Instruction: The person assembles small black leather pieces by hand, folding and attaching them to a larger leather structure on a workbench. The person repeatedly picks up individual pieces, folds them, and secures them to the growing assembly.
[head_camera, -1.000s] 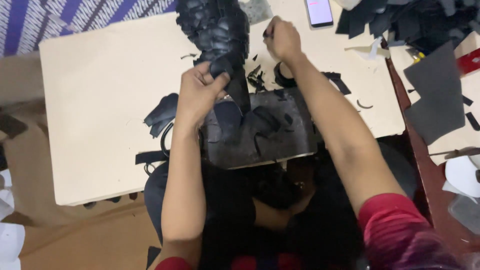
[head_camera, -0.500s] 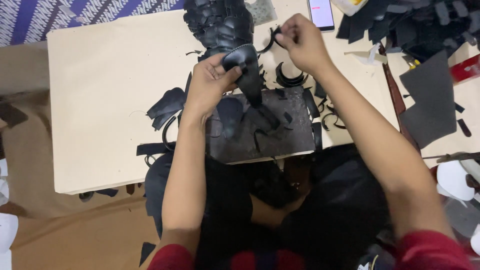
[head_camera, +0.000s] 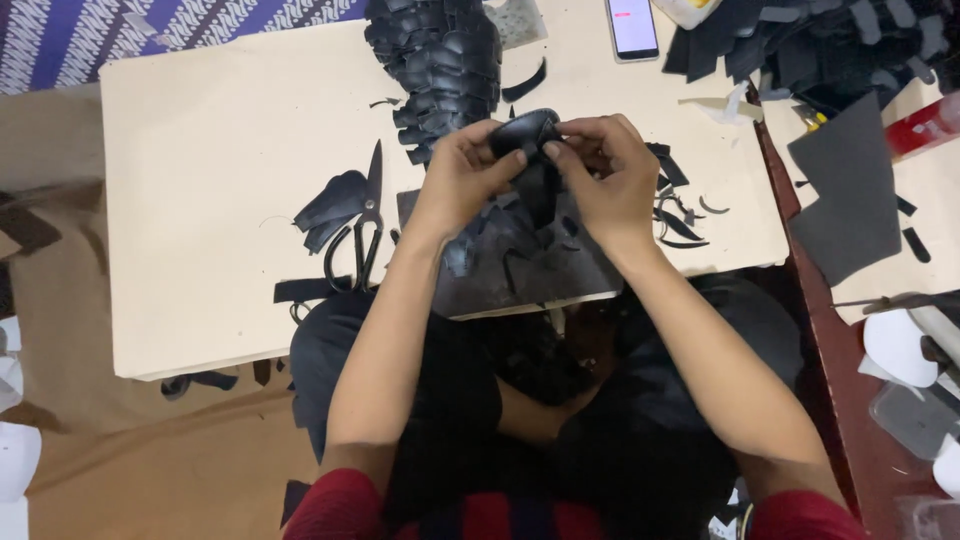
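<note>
The pale work table (head_camera: 200, 200) is carrying a lot of loose stuff, and that looks like the main hazard: the long strip of overlapping black scales (head_camera: 440, 60) is running off the far edge, and any tug on it could be dragging the pile out of order or off the board. Nearer, the dark cutting slab (head_camera: 520, 270) is hanging partly over the near edge above the person's lap, so a lean on it might be tipping it and scattering the offcuts (head_camera: 680, 215) lying just right of it. The black scissors (head_camera: 362, 230) are lying left of the slab, close to the left forearm, where an elbow could be catching the blades. The left hand (head_camera: 455, 185) and right hand (head_camera: 605, 185) are both pinching one small black scale piece (head_camera: 525, 135), held up above the far end of the slab; a slip of the fingertips would be dropping it among identical scraps. The piece is looking rounded, slightly domed, dully glossy and stiff, like leather or foam.
</note>
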